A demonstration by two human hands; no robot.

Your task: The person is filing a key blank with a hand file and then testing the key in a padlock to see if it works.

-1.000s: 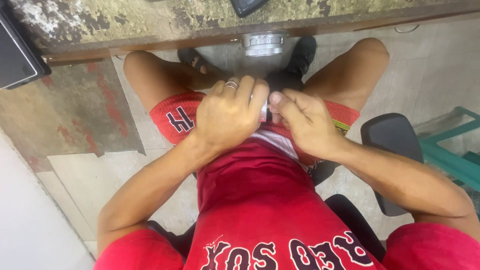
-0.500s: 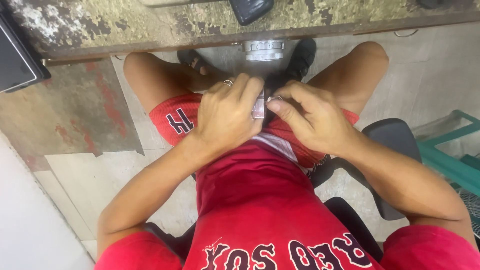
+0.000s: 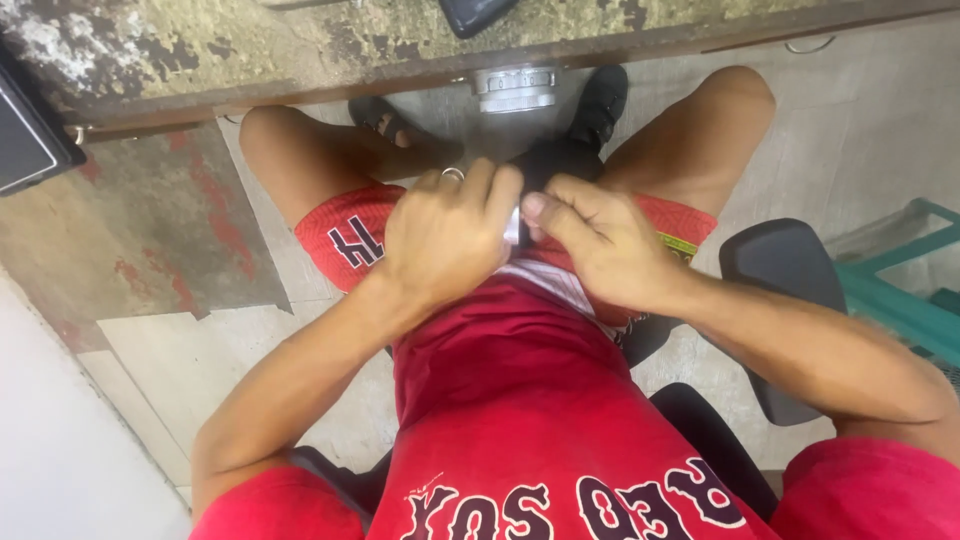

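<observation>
Seated person, viewed from above. Left hand [image 3: 445,235] and right hand [image 3: 600,240] meet over the lap, fingers curled closed, pinching a small silvery object [image 3: 513,226] between them (mostly hidden; kind indeterminate). Ahead: worn tabletop edge [image 3: 300,85]; beneath: pale tiled floor [image 3: 880,130], black chair armrest [image 3: 785,290].

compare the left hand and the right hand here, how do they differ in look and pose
The left hand wears a ring on one finger; the right hand shows none. The left hand's knuckles face the camera, fingers curled over the small silvery object; the right hand pinches it with its fingertips. Both are bare and meet over the lap.
</observation>
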